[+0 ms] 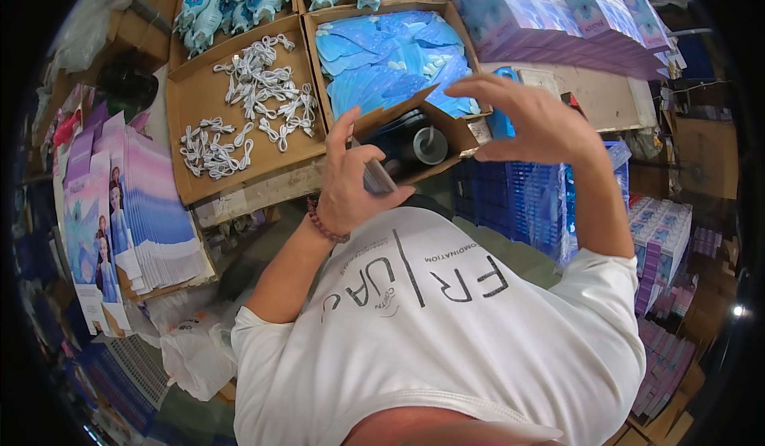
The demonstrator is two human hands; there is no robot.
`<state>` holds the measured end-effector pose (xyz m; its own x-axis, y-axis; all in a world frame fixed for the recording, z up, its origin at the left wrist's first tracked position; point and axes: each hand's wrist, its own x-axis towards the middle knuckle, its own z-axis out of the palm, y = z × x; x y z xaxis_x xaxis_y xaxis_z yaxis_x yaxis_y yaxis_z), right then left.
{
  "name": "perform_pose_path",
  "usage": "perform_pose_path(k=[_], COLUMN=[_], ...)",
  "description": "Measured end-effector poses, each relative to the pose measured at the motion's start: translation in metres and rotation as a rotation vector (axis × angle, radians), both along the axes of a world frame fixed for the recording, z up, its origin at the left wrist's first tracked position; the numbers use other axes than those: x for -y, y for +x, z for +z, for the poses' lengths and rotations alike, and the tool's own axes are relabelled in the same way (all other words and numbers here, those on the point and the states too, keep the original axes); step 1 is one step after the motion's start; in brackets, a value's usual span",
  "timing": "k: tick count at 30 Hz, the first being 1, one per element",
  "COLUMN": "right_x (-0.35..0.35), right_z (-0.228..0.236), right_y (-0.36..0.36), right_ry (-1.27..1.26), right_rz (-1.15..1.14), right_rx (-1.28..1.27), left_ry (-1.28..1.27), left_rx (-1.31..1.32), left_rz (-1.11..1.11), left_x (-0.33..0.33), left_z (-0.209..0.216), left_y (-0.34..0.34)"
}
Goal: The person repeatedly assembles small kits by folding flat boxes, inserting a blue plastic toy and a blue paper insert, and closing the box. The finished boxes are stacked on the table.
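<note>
An open carton (pixel 456 132) with brown inner walls and raised flaps is in front of my chest. Inside it sits a dark, glossy object (pixel 396 145) with a round grey disc (pixel 430 146); its kind is unclear. My left hand (pixel 344 181), with a beaded bracelet at the wrist, grips the carton's left side. A pale, thin-edged piece (pixel 379 178) shows between thumb and fingers, too unclear to name. To the right of the carton my right hand (pixel 535 123) is open, thumb and fingers spread near its flap, holding nothing.
Ahead lie a tray of white cables (pixel 263 88), a box of blue printed pieces (pixel 390 48) and light-blue toy-like parts (pixel 239 4). Folded printed cartons (pixel 159 215) stand at left. Packed boxes (pixel 518 16) fill the far right, above a blue crate (pixel 498 203).
</note>
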<state>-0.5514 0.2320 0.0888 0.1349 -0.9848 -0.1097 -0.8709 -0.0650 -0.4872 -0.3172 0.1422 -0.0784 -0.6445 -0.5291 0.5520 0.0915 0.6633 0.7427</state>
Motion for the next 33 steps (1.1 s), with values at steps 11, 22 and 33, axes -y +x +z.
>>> perform_pose_path(k=[11, 22, 33], right_x=[-0.059, -0.056, -0.054], right_z=[-0.1, -0.129, -0.141], right_y=[-0.013, -0.006, 0.053], right_ry=[-0.098, 0.078, -0.094], right_rz=[-0.437, -0.279, -0.795], right_rx=[0.635, 0.843, 1.238], left_ry=[-0.1, -0.164, -0.18], left_rx=[-0.055, 0.044, -0.043], left_rz=[-0.305, -0.023, -0.034], left_x=[0.012, -0.009, -0.01], left_z=[-0.005, 0.005, -0.003], left_y=[-0.012, -0.028, -0.033])
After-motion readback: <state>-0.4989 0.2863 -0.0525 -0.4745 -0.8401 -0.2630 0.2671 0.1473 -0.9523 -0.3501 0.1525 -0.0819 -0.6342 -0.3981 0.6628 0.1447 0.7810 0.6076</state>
